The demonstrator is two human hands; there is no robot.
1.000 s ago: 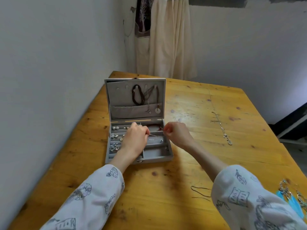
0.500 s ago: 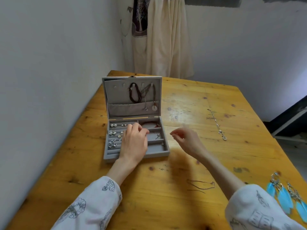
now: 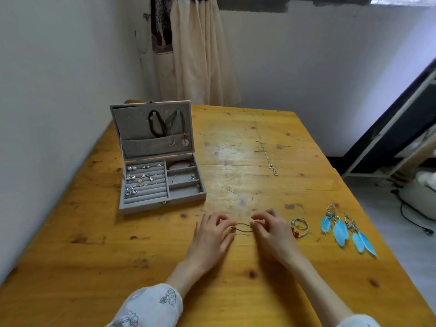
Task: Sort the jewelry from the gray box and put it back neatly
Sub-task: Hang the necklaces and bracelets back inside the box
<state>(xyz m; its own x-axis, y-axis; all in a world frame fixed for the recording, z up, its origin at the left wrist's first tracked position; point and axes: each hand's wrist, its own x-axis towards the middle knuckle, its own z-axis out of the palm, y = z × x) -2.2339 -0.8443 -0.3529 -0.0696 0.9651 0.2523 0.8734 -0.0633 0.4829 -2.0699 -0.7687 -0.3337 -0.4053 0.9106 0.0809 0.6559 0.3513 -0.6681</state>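
L hand [image 3: 211,234]: fingers pinch left end of thin brown cord [image 3: 243,227]
R hand [image 3: 273,230]: pinches cord's right end
Cord: on wooden table [image 3: 236,291] – btwn hands
Gray box [image 3: 160,175]: open, far-left – earrings in slots

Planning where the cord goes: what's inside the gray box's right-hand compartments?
In the gray box, a red bracelet fills the back compartment, small silver pieces the middle; the front one looks bare, though its front wall hides part.

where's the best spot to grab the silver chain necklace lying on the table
Probably pinch the pendant end of the silver chain necklace, coming from above. It lies flat and straight on the wooden table, and the pendant looks like its bulkiest part.
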